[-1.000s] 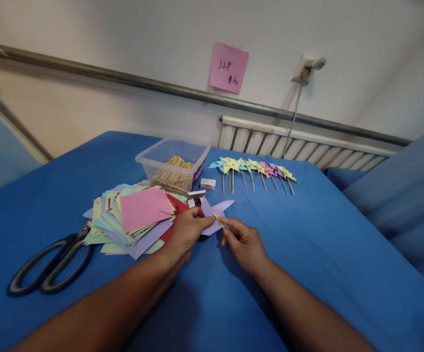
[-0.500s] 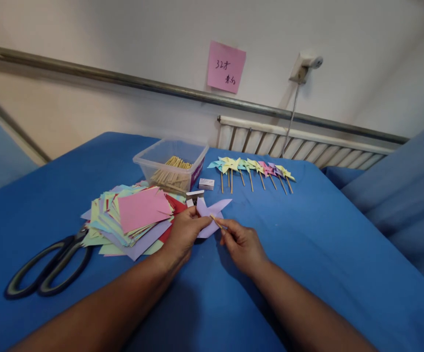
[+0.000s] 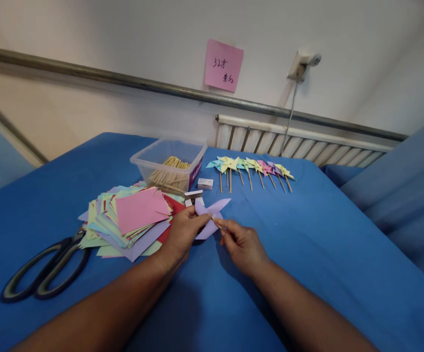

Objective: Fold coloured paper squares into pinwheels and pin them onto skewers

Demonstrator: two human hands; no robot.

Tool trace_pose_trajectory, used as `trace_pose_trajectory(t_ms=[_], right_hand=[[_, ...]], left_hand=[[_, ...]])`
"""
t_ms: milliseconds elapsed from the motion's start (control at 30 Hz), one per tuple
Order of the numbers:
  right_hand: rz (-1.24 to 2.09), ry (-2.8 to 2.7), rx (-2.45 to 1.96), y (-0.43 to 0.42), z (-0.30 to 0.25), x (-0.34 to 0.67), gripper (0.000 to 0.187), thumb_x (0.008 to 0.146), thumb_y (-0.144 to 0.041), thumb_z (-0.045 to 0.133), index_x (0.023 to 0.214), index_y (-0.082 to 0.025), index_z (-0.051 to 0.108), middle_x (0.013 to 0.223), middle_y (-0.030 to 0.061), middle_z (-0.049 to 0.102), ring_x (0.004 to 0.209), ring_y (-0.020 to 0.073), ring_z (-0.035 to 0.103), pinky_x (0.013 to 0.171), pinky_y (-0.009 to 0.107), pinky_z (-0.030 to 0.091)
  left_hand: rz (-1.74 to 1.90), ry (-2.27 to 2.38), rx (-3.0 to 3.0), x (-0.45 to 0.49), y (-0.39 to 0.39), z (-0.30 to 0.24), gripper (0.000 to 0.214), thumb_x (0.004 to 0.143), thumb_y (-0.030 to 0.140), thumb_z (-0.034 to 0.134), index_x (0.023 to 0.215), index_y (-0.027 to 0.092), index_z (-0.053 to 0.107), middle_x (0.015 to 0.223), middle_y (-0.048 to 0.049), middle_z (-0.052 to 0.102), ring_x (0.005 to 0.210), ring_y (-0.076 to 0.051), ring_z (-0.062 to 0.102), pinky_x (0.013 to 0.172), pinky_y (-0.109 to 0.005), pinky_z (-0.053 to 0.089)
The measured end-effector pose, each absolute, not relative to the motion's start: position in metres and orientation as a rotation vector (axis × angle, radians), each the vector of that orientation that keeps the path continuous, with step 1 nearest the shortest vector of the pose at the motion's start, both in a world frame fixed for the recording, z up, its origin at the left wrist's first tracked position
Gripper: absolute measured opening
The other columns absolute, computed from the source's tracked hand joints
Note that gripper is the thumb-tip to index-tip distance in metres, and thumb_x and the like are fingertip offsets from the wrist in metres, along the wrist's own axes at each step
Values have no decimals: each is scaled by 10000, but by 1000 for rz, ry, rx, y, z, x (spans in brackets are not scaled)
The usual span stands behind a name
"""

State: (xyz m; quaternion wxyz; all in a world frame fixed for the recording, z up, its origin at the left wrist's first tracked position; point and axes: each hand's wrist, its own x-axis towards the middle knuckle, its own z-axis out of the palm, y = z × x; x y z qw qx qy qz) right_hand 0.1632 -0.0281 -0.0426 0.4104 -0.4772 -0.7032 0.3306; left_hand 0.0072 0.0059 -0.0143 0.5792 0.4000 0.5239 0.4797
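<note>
My left hand pinches a lilac paper pinwheel just above the blue table. My right hand is closed on a thin wooden stick, whose tip meets the back of the pinwheel. A small stapler lies right behind my left hand. A loose stack of coloured paper squares, pink on top, lies to the left.
A clear plastic box of wooden sticks stands behind the stack, a small white box beside it. A row of finished pinwheels lies further back. Large black scissors lie at the left. A radiator lines the wall.
The stick in my right hand has moved in from beside the pinwheel to its back. Both hands have drifted slightly.
</note>
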Motion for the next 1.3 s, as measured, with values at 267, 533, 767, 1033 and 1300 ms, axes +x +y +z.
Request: trace_pose_trajectory(t_ms=[267,533,767,1033,1300], right_hand=[[834,-1851,-1213,-27,-37,171,351,887,-202,471,1198,-275,618,716,-12,672,601,126,609,614,252,481],[759,-1950,-1182,-25,-33,180,357,890,-171,463,1208,-247,604,727,-12,669,606,106,615,627,224,483],[638,-2063,-1216,-27,-29,180,376,899,-158,440,1243,-228,574,760,5,685,620,118,620,634,231,480],[526,-2170,-1251,-31,-27,178,442,895,-133,424,1325,-215,482,878,46,716,709,154,665,695,268,512],[411,-2239,-1262,-31,-27,178,430,887,-119,416,1292,-210,528,1002,79,724,821,190,687,747,296,528]], left_hand=[[1055,1254,980,6,7,-16,237,607,302,726,750,129,648,606,-13,644,521,-133,543,491,-233,367],[1009,1222,1030,4,9,-15,223,635,302,741,738,129,645,579,16,613,517,-104,518,502,-218,373],[1003,1217,984,5,8,-10,197,630,257,740,688,132,599,519,37,574,465,-82,480,460,-203,348],[966,1204,936,2,9,-11,178,648,241,732,724,134,611,554,26,603,480,-84,520,469,-197,376],[949,1193,934,1,9,-11,172,653,236,725,693,138,589,542,23,594,469,-78,510,459,-192,366]])
